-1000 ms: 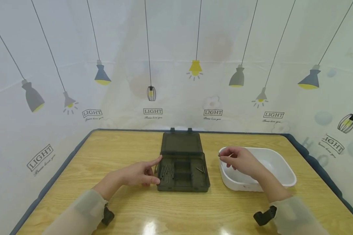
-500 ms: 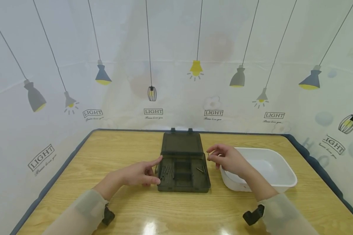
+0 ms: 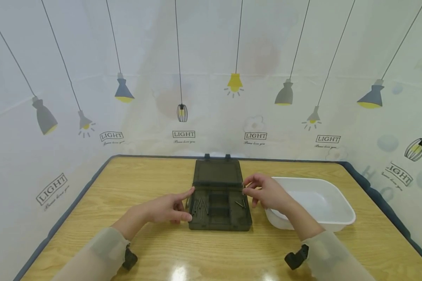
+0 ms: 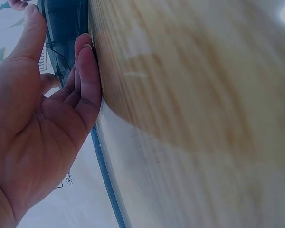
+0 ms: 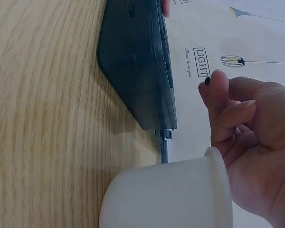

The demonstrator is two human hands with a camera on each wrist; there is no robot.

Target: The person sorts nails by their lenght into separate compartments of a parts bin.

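Note:
An open dark translucent compartment box (image 3: 219,226) lies on the table, its lid (image 3: 218,171) folded back. Several thin dark metal pins (image 3: 200,207) are in its left compartment, and a few more pins (image 3: 244,204) lie in the right one. My left hand (image 3: 165,207) touches the box's left side, thumb and fingers extended along it. At the box's right rear edge, my right hand (image 3: 267,192) pinches a small dark metal pin (image 5: 207,81) between thumb and index finger. Only the pin's dark end shows in the right wrist view; its exact kind is unclear.
To the right of the box stands a white tub (image 3: 350,212), partly behind my right forearm. The wooden table (image 3: 154,249) ends at a dark blue edge (image 3: 154,157) in front of a lamp-printed curtain (image 3: 211,97).
My right hand has moved left from above the white tub to the box's right rear edge, still pinching the small pin. The left hand has stayed at the box's left side.

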